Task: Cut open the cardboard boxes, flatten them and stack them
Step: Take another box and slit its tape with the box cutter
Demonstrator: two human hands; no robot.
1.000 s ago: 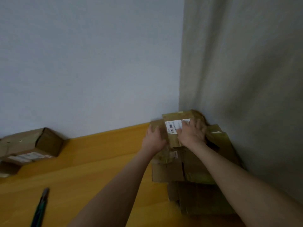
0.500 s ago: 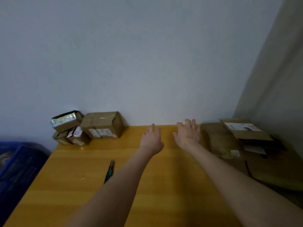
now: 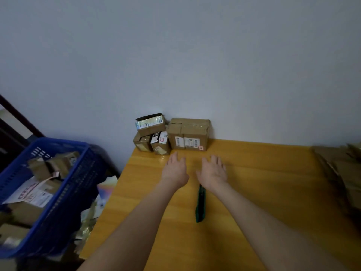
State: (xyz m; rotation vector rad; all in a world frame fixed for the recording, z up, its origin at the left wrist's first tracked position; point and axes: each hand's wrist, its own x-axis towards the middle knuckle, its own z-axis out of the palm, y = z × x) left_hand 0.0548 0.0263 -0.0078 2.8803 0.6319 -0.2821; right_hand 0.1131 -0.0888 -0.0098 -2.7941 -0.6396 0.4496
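Observation:
Several sealed cardboard boxes stand against the wall at the table's far left corner: a larger brown box (image 3: 189,134), two small ones (image 3: 160,143) beside it, and one box (image 3: 150,124) on top of those. My left hand (image 3: 175,170) and my right hand (image 3: 213,171) reach toward them over the table with straight fingers, holding nothing. Just short of the boxes, they touch none of them. A green box cutter (image 3: 200,204) lies on the table under my right wrist. Flattened cardboard (image 3: 340,169) is stacked at the right edge.
The yellow wooden table (image 3: 263,192) ends at the wall behind and drops off on the left. Left of it stands a blue plastic crate (image 3: 64,192) filled with more boxes and paper. Loose packaging lies on the floor between crate and table.
My view swung left from the flattened stack in the corner to the sealed boxes. Both hands let go of the stack and moved left across the table toward those boxes.

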